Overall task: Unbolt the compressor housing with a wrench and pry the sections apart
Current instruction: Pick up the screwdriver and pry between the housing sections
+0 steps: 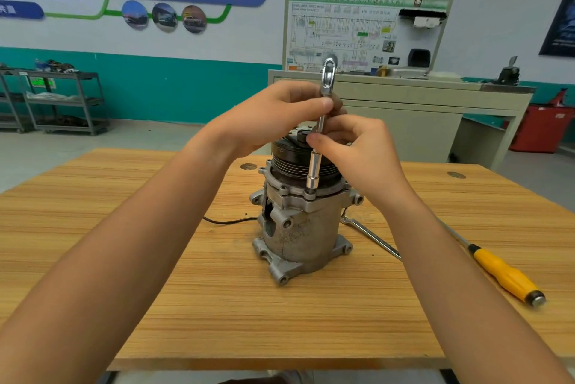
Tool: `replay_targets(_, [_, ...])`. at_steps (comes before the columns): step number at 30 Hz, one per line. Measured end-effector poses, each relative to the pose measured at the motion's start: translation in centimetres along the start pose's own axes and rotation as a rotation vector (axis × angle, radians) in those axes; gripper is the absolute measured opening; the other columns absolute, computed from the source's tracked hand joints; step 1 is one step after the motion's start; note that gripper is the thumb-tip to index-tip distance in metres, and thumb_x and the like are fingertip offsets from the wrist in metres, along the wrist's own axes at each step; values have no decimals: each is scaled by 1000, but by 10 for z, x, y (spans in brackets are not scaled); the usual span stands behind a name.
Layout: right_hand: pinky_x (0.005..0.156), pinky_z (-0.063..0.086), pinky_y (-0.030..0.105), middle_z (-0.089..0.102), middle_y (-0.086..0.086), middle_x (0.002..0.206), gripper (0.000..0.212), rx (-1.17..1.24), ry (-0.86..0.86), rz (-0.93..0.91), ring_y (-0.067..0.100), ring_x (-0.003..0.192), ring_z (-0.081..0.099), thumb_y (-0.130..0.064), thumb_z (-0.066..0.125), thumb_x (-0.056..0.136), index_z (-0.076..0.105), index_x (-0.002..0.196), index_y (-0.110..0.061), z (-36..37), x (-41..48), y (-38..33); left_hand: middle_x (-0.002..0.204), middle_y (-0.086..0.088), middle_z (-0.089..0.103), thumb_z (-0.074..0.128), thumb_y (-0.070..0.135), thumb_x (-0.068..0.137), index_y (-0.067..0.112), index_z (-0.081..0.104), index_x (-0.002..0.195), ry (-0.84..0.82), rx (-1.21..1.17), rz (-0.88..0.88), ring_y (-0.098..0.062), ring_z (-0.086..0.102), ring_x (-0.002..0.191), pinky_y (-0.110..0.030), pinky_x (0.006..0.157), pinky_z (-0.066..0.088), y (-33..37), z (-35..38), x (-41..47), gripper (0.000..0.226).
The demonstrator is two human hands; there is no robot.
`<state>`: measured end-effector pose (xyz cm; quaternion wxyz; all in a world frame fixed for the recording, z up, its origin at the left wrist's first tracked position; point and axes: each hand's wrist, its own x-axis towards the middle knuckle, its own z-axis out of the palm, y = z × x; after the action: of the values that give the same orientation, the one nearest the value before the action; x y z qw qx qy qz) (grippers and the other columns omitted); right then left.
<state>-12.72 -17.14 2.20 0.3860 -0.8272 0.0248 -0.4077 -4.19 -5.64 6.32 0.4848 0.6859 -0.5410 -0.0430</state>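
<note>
Head-level view down onto a grey metal compressor housing (pixel 298 228), upright near the middle of a wooden desk (pixel 186 259), with a black pulley (pixel 292 166) on top. Socket wrench (pixel 314 172) held almost vertical, socket seated on a bolt (pixel 309 194) at the near rim of the upper flange. Left hand (pixel 273 116) pinching the shaft high up, just below the wrench head. Right hand (pixel 357 156) lower, fingers curled round the middle of the shaft, beside the pulley.

Judged as mid-unbolting: housing sections closed against each other, no gap showing, prying not yet begun. Count of other flange bolts already out: too small to tell.

On the desk just right of the housing, a flat steel spanner (pixel 370 236); farther right, a screwdriver (pixel 504 271) with a yellow handle, probably meant for the prying. Thin black cable (pixel 227 221) trailing left from the housing.

Behind, a workshop classroom: teal-banded wall with posters, grey metal shelving (pixel 62 100) at left, a cabinet with a wiring-diagram board (pixel 364 32) at centre, a red bin (pixel 541 128) at right.
</note>
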Motion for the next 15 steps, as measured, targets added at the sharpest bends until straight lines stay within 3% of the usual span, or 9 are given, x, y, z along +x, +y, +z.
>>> replay_targets(2, [67, 49, 12, 67, -11, 75, 5, 40, -27, 14, 0, 74, 63, -18, 68, 81, 68, 80, -23, -1, 0, 0, 86, 17, 69, 52, 13, 95, 24, 65, 95, 8, -4, 5, 8, 63, 88, -6, 75, 46, 0, -2, 0, 17])
replay_targets(7, [60, 45, 18, 65, -4, 68, 14, -63, 39, -34, 7, 65, 58, -25, 70, 80, 70, 80, -12, 5, -1, 0, 67, 12, 65, 69, 15, 85, 18, 61, 74, 227, 16, 28, 6, 61, 65, -10, 65, 48, 1, 9, 4, 13])
replay_targets(15, [67, 50, 35, 69, 7, 72, 19, -18, 141, -69, 18, 72, 63, -21, 65, 84, 71, 84, -3, 7, -1, -2, 69, 11, 63, 70, 15, 84, 19, 60, 75, 294, 15, 92, 6, 60, 64, -11, 66, 48, 2, 17, 4, 14])
